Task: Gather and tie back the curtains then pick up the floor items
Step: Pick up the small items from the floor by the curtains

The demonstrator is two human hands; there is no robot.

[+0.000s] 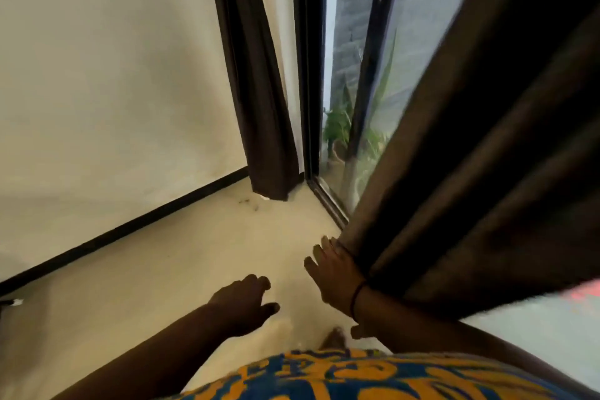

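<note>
At the far left edge of the frame, low down, we see a small pale item (17, 302) on the floor (181, 256), too small to identify; it may be one of the floor items for later. Moving right, our left hand (243, 304) hovers above the floor at lower centre, fingers loosely apart and holding nothing, well clear of any fabric. Above it, in the upper middle, the far curtain (256, 101) hangs in a narrow dark column beside the window frame (308, 75), its hem near the floor; we cannot tell whether it is tied.

Right of centre, our right hand (337, 273) lies flat with fingers spread against the edge of the near curtain (480, 156), pressing the cloth rather than gripping it. That curtain fills the right side of the frame in broad loose folds, so the step in hand looks like gathering it.

To do this well, we judge that the left hand should come across and take the leading edge while the right hand sweeps the folds together, pleat on pleat, until both hands can close round one tight bundle before any tie goes on.
</note>
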